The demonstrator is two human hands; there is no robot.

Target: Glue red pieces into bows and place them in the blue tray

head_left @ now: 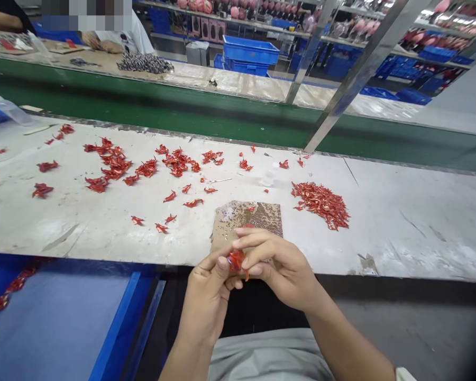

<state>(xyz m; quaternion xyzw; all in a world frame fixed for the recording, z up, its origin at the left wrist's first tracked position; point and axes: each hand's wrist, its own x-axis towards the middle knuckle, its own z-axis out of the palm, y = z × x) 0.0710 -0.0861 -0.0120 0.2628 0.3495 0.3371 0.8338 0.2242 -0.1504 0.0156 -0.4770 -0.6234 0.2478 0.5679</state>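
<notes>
Close to the table's front edge, my left hand (212, 286) and my right hand (275, 262) meet around a small shiny red piece (236, 260). Fingers of both hands pinch it, and they hide part of its shape. Just beyond the hands lies a speckled brown cardboard sheet (248, 214), with a few red bits on it. To the right is a heap of small red pieces (321, 205). Larger clusters of red pieces (113, 161) are scattered over the table to the left.
A blue bin (111, 338) holding a row of red pieces stands at the lower left. Behind the white table (400, 211) runs a green belt (222, 119). A metal post (341, 100) rises at its far edge. Across the belt, a person (137, 34) sits by a dark heap (145, 62).
</notes>
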